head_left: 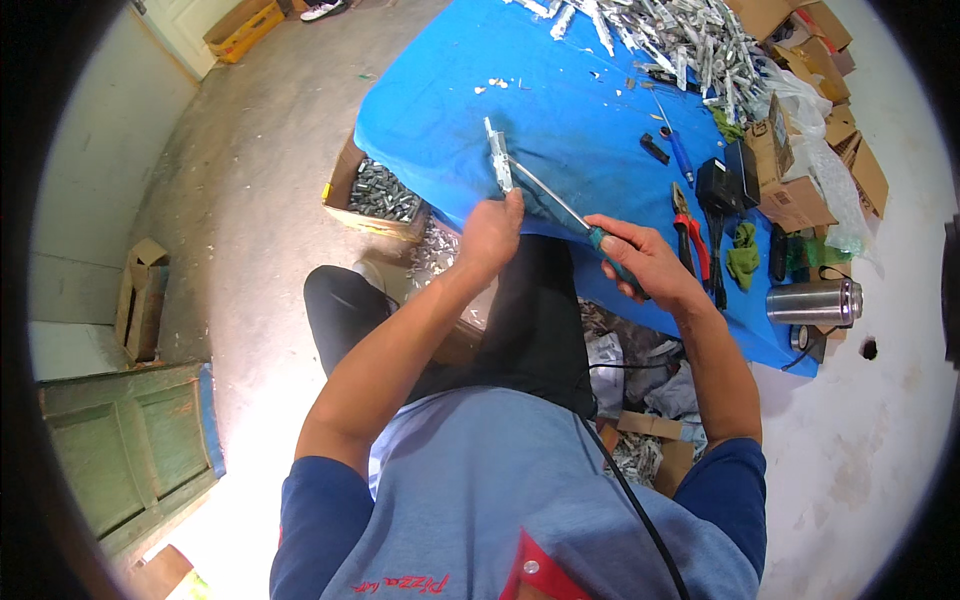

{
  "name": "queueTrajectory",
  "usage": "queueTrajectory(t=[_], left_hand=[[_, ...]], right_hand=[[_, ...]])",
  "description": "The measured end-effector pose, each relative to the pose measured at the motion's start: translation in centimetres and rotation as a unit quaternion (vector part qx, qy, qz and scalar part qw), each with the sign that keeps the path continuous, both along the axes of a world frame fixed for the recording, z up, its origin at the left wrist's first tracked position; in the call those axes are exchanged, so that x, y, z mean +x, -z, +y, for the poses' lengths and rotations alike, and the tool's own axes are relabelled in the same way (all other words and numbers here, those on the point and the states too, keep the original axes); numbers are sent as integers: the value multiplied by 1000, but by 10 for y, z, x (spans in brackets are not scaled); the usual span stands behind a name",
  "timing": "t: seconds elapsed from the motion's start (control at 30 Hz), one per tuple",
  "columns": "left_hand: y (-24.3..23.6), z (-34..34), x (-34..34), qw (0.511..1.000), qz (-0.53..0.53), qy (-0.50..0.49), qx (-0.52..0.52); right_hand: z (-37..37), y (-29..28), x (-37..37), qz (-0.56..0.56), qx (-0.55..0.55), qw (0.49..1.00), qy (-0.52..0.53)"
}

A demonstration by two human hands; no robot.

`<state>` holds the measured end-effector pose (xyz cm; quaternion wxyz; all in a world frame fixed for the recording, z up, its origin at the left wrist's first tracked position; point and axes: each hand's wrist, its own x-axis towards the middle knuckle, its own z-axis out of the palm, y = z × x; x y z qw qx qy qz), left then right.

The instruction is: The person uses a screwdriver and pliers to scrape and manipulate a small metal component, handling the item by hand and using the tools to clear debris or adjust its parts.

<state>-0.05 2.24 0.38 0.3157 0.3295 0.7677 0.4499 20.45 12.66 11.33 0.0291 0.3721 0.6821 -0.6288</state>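
Note:
At the near edge of the blue-covered table [440, 110], my left hand [492, 232] is closed round the lower end of a slim silvery metal part [499, 158], which points away from me. My right hand [640, 262] grips the green handle of a screwdriver [555, 192]. Its shaft slants up to the left, and the tip meets the side of the metal part or lies right beside it; I cannot tell which. A few pale crumbs [497, 84] lie on the cloth beyond.
Similar metal parts [690, 45] are heaped at the far right. Red-handled pliers [690, 225], a blue screwdriver [678, 150], a black adapter [718, 187] and a steel flask [815, 302] line the right side. A box of small metal pieces [385, 190] stands below the table's left edge.

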Motion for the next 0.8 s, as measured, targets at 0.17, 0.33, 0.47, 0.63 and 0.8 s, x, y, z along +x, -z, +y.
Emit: queueTrajectory(t=[0.17,0.33,0.47,0.63,0.8], left_hand=[[-1,2,7,999,-34,-26,-7],[-5,0,12,998,-37,-42,-8],[3,-1,12,994,-92,-56,5],[2,-7,12,983,-165,-73,24],[-3,-9,15,960,-260,-96,43]], right_hand=[[9,10,8,26,-100,994,29],[22,18,18,20,-139,989,44],[17,17,17,15,-142,988,55],[10,17,16,13,-93,994,59],[7,17,16,16,-87,995,55]])
